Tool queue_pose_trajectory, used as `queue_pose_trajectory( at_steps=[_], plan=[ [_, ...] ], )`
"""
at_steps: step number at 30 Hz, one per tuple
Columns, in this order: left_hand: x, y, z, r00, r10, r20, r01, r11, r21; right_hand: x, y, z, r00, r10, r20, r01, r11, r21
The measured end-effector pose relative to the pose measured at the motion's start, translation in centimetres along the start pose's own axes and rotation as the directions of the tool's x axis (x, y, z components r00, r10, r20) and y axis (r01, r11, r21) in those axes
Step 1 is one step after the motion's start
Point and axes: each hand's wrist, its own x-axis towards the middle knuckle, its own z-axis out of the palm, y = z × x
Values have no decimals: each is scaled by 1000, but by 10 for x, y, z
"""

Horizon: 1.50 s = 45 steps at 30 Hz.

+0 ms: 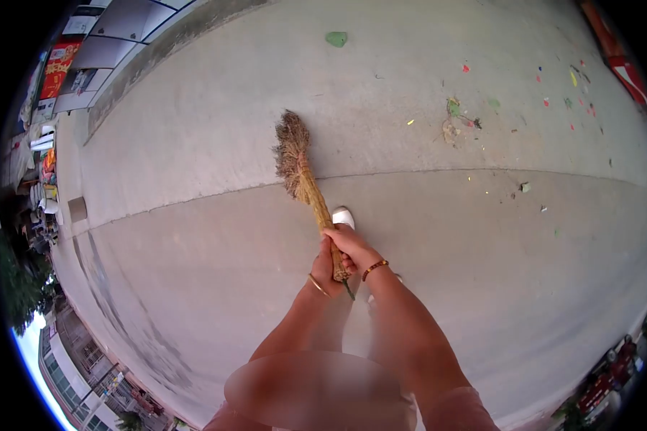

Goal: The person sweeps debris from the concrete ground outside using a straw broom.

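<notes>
A straw broom [313, 188] slants up and left from my hands, its brown bristle head over the concrete ground. Wrapped round the handle near its lower end is my left hand [325, 264], with a thin bangle on the wrist. My right hand [352, 246] grips the same handle slightly higher, a beaded bracelet at its wrist. A short green cord end hangs from the butt of the handle. Whether the bristles touch the ground I cannot tell.
Small litter lies to the right, with a clump of debris [451, 131] and coloured scraps. A green scrap [336, 39] lies farther ahead. One white shoe [343, 215] shows below the broom. A cardboard box [77, 209] and piled goods stand at left; a red vehicle [607, 381] is lower right.
</notes>
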Motion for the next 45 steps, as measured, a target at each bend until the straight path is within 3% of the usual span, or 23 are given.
queue_pose_trajectory(
  at_steps=[1, 3, 5, 8, 10, 11, 14, 15, 16, 19, 21, 23, 26, 28, 30, 32, 35, 37, 38, 39, 40, 43, 45],
  plan=[
    [19, -6, 13, 999, 29, -31, -25, 993, 117, -1, -6, -23, 1000, 8, 20, -9, 997, 71],
    [23, -22, 75, 965, -13, -263, 113, 924, 367, -7, 1, -64, 987, -137, 88, 94, 920, 381],
    [29, -39, 97, 945, -193, -265, 294, 859, 420, -22, 10, -80, 977, -107, -184, 197, 783, 590],
    [30, -25, 114, 914, -347, -213, 407, 789, 461, -44, -7, -85, 957, 18, -289, 184, 733, 655],
    [23, 10, 123, 859, -491, -144, 493, 721, 488, -54, -41, -60, 806, -33, -591, 362, 817, 448],
    [18, 31, 119, 843, -509, -174, 524, 704, 479, -45, -46, -46, 797, -82, -599, 418, 791, 447],
    [-21, 92, 97, 975, -211, -65, 187, 634, 750, -42, -73, 22, 735, -313, -602, 604, 705, 371],
    [-42, 112, 109, 987, -155, -40, 133, 661, 739, -44, -88, 43, 708, -405, -578, 642, 711, 288],
    [-64, 133, 120, 995, -98, -15, 78, 683, 726, -37, -99, 58, 763, -437, -476, 624, 690, 367],
    [-59, 177, 127, 986, 8, -167, 96, 790, 605, -1, -154, 80, 838, -495, -230, 539, 680, 497],
    [-30, 213, 148, 971, 107, -213, 25, 842, 538, 28, -213, 74, 879, -464, -107, 449, 731, 513],
    [15, 251, 172, 985, 96, -143, -31, 917, 398, 44, -279, 51, 941, -337, -19, 323, 883, 339],
    [83, 267, 223, 994, 86, -65, -69, 971, 231, 75, -338, -15, 978, -161, 130, 140, 978, 155],
    [114, 235, 265, 985, 48, -168, 11, 942, 335, 74, -330, -67, 970, -217, 106, 159, 906, 393],
    [131, 178, 291, 962, 20, -274, 119, 869, 481, 46, -302, -115, 982, -187, -36, 176, 822, 542],
    [131, 134, 313, 952, -189, -240, 292, 790, 539, 29, -259, -163, 959, -222, -179, 285, 731, 620],
    [136, 100, 338, 848, -493, -193, 516, 687, 511, -27, -256, -189, 923, -74, -377, 327, 664, 672],
    [134, 112, 358, 838, -525, -150, 508, 648, 567, -42, -274, -193, 812, 4, -583, 418, 692, 588],
    [132, 125, 364, 824, -553, -123, 502, 612, 611, -42, -283, -187, 813, -8, -582, 427, 688, 587],
    [118, 147, 378, 853, -494, -166, 466, 582, 666, -42, -292, -170, 790, -53, -611, 506, 619, 600],
    [102, 169, 385, 912, -398, -93, 317, 544, 777, -42, -301, -153, 763, -89, -640, 575, 545, 610],
    [69, 239, 402, 968, -250, -18, 148, 512, 846, -40, -360, -103, 783, -310, -539, 599, 611, 518],
    [79, 278, 390, 993, -114, 43, 8, 413, 911, -36, -416, -88, 831, -352, -430, 536, 711, 455]
  ],
)
